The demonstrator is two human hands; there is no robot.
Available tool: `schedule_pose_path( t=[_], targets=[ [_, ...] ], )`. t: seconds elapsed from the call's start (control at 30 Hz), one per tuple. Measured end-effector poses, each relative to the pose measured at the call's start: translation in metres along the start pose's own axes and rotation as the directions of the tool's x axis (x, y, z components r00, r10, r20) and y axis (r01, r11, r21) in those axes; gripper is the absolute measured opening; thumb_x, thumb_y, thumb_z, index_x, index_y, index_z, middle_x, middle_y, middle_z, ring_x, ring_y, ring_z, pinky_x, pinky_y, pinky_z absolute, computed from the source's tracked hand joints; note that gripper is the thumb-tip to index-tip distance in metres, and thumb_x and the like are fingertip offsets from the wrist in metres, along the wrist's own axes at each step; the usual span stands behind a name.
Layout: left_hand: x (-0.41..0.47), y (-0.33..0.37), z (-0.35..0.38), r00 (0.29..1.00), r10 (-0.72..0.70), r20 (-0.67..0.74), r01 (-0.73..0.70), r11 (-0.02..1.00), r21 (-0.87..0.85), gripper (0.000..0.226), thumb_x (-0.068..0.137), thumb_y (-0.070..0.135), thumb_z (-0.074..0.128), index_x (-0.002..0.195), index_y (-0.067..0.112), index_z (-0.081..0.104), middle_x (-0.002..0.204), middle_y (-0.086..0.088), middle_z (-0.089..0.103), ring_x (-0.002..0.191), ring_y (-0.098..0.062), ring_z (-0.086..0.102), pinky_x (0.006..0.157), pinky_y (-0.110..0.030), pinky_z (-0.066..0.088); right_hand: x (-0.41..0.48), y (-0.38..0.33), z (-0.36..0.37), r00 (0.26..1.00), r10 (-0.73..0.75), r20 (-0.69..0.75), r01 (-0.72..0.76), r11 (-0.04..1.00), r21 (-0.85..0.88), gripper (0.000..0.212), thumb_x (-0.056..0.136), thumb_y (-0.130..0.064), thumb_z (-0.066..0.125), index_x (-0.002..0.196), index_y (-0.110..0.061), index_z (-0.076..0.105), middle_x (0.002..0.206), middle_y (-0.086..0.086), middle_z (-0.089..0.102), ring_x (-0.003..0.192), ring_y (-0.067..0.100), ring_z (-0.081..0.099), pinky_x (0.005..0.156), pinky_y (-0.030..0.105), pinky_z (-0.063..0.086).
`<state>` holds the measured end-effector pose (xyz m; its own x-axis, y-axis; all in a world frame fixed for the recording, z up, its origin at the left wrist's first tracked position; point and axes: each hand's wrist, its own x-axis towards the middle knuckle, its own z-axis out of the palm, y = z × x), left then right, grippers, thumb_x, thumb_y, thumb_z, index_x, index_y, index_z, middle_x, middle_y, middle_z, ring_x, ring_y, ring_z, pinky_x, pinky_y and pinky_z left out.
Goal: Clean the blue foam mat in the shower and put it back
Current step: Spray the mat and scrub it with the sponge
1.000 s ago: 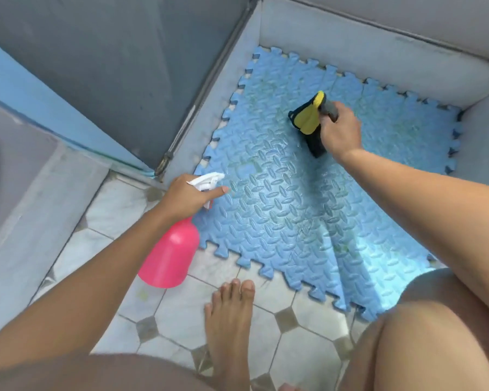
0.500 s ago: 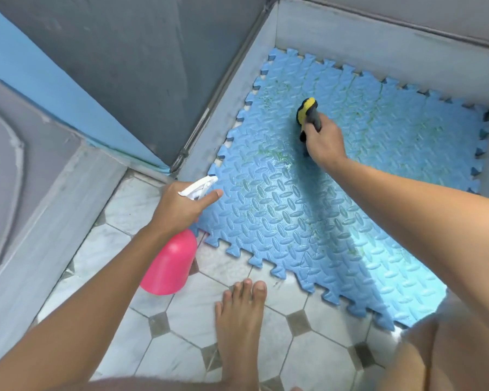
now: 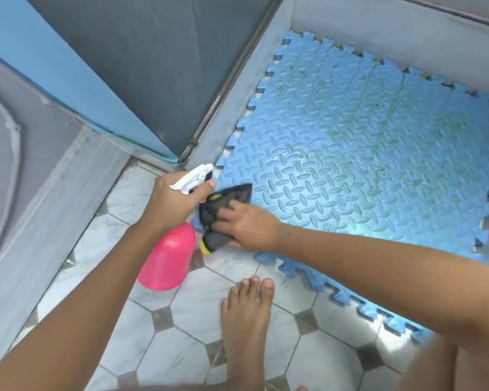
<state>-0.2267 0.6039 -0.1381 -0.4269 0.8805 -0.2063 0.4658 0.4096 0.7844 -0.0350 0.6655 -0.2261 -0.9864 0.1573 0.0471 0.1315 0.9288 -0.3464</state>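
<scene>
Your left hand (image 3: pixel 171 200) was closed around the white trigger head of the pink spray bottle (image 3: pixel 167 256), which hung over the tiled floor (image 3: pixel 181 311) just off the near-left corner of the blue foam mat (image 3: pixel 350 153). Your right hand (image 3: pixel 247 225) pressed a dark scrubber with yellow trim (image 3: pixel 220 210) onto that same corner, fingers spread flat over it. The mat lay in the shower recess, its near edge overlapping the tiles, greenish stains across its far half.
</scene>
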Motion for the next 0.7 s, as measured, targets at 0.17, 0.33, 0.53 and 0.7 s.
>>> schedule_pose_path(
  t=[0.17, 0.33, 0.53, 0.7],
  targets=[
    [0.005, 0.001, 0.005, 0.999, 0.014, 0.032, -0.014, 1.0, -0.006, 0.04, 0.084, 0.046, 0.07, 0.097, 0.009, 0.075, 0.073, -0.01, 0.072, 0.074, -0.034, 0.069, 0.061, -0.046, 0.061, -0.034, 0.064, -0.026, 0.997, 0.063, -0.035, -0.067, 0.989, -0.128, 0.034, 0.088, -0.033, 0.06, 0.118, -0.018, 0.064, 0.108, 0.006, 0.061, 0.093, 0.029, 0.058, 0.066, 0.038, 0.054],
    [0.004, 0.003, 0.01, 0.998, 0.004, 0.062, -0.005, 1.0, 0.015, 0.048, 0.081, 0.053, 0.07, 0.095, 0.008, 0.071, 0.076, -0.01, 0.071, 0.077, -0.034, 0.068, 0.071, -0.052, 0.06, -0.023, 0.154, -0.07, 0.648, 0.714, -0.266, -0.738, 0.674, 0.01, 0.037, 0.09, -0.03, 0.058, 0.123, -0.014, 0.06, 0.124, 0.013, 0.056, 0.11, 0.038, 0.055, 0.086, 0.044, 0.05],
    [0.007, 0.006, 0.018, 0.993, 0.076, 0.089, -0.082, 0.995, 0.056, 0.049, 0.078, 0.055, 0.07, 0.077, 0.007, 0.059, 0.071, -0.017, 0.059, 0.069, -0.033, 0.056, 0.071, -0.049, 0.051, -0.025, 0.038, -0.029, 0.92, 0.362, -0.146, -0.361, 0.932, 0.035, 0.027, 0.086, -0.03, 0.06, 0.107, -0.015, 0.066, 0.102, 0.007, 0.061, 0.09, 0.029, 0.058, 0.068, 0.04, 0.052],
    [0.012, 0.009, 0.032, 0.975, 0.087, 0.205, -0.091, 0.996, 0.015, 0.057, 0.074, 0.057, 0.072, 0.093, 0.003, 0.066, 0.084, -0.019, 0.065, 0.084, -0.039, 0.065, 0.076, -0.055, 0.06, -0.1, 0.032, -0.035, 0.99, -0.059, 0.125, 0.069, 0.994, -0.079, 0.033, 0.096, -0.037, 0.046, 0.114, -0.02, 0.066, 0.1, 0.002, 0.062, 0.084, 0.025, 0.059, 0.056, 0.034, 0.049]
  ],
)
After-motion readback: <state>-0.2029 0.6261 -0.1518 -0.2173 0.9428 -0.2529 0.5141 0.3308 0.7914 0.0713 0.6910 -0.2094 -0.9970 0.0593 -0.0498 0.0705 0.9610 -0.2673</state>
